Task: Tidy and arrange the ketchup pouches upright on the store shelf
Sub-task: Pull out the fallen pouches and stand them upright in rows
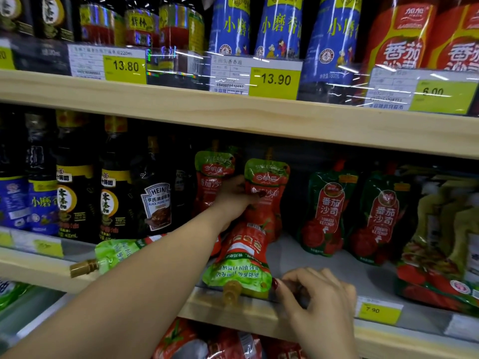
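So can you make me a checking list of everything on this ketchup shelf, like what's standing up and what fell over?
Surface: middle shelf, pale wood edge, bare patch right of centre.
Job's things: two green-topped ketchup pouches upright, one behind, one in front; one fallen pouch lying spout-forward over the edge; another fallen pouch lying sideways at left.
Clutter: two dark green ketchup pouches upright; Heinz sauce pouch; dark bottles.
Hands: left hand grips the front upright pouch; right hand at the shelf edge beside the fallen pouch's spout.
Cables: nothing seen.
Surroundings: yellow price tags; shelves above and below stocked.
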